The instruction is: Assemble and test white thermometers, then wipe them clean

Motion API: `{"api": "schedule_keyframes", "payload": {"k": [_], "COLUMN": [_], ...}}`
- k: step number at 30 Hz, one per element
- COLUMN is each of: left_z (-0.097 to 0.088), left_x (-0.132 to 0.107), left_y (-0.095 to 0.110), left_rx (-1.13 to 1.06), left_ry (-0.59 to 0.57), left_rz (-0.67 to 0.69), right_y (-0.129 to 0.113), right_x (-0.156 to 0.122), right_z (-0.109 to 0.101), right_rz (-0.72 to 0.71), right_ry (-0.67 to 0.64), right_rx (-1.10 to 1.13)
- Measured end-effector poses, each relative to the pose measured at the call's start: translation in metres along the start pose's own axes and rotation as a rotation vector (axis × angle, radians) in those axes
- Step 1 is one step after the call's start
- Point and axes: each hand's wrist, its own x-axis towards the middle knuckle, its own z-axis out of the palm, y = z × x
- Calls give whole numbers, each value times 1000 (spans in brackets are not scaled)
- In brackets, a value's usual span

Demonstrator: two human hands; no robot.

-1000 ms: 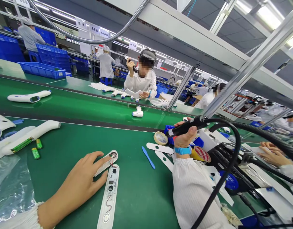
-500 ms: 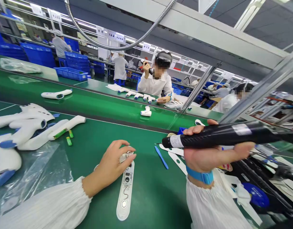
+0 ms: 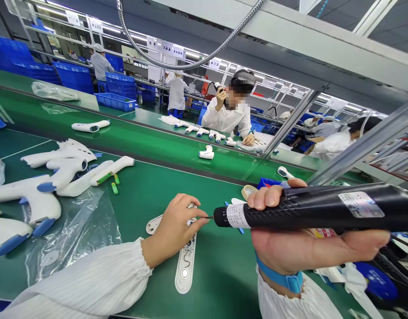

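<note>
My right hand (image 3: 290,239) grips a black electric screwdriver (image 3: 310,206), held sideways with its bit pointing left. My left hand (image 3: 177,226) is closed in a pinch at the bit's tip; whatever lies between thumb and forefinger is too small to make out. Under that hand lies an open white thermometer housing half (image 3: 185,270), with wires, a small board and a round disc inside; its upper end is partly covered. Another white housing piece (image 3: 153,224) shows behind the left wrist.
White and blue thermometer shells (image 3: 34,195) lie at left beside a clear plastic bag (image 3: 77,230) and green batteries (image 3: 115,188). Behind runs a green conveyor (image 3: 151,148) carrying a few thermometers. A tape roll (image 3: 249,192) sits behind the screwdriver. Across the belt sits a co-worker (image 3: 225,113).
The screwdriver has moved left and nearer, so its bit now meets my left fingertips. My left fingers have closed from a looser curl over the housing. The view has shifted slightly.
</note>
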Motion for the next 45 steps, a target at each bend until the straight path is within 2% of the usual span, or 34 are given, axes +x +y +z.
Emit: {"api": "schedule_keyframes", "payload": {"k": [5, 11, 14, 16, 18, 20, 24, 29, 38, 45], "left_z": [1, -4, -17, -28, -39, -50, -68, -80, -77, -75], "left_x": [-1, -1, -6, -11, -15, -16, -11, -2, 2, -1], "left_y": [-2, 2, -6, -17, -28, -32, -21, -12, -22, -23], "left_rx": [-37, -71, 25, 166, 232, 199, 127, 0, 31, 52], "left_ry": [-1, -127, -185, -210, -341, -458, -513, -668, -708, -681], "left_rz": [20, 39, -39, -171, -311, -398, -427, -400, -378, -364], "right_y": [-1, -1, 2, 4, 5, 6, 6, 13, 44, 47], "right_x": [-1, -1, -3, -5, -5, -5, -5, -11, -21, -22], "right_z": [-1, 1, -1, -2, -2, 1, 9, 16, 14, 12], "right_rz": [29, 27, 22, 10, -9, -32, -34, 4, 171, 239], "right_ry": [-25, 14, -36, -72, -86, -96, -118, -145, -258, -281], "right_rx": [23, 23, 20, 17, 10, -1, -16, -18, -2, -24]}}
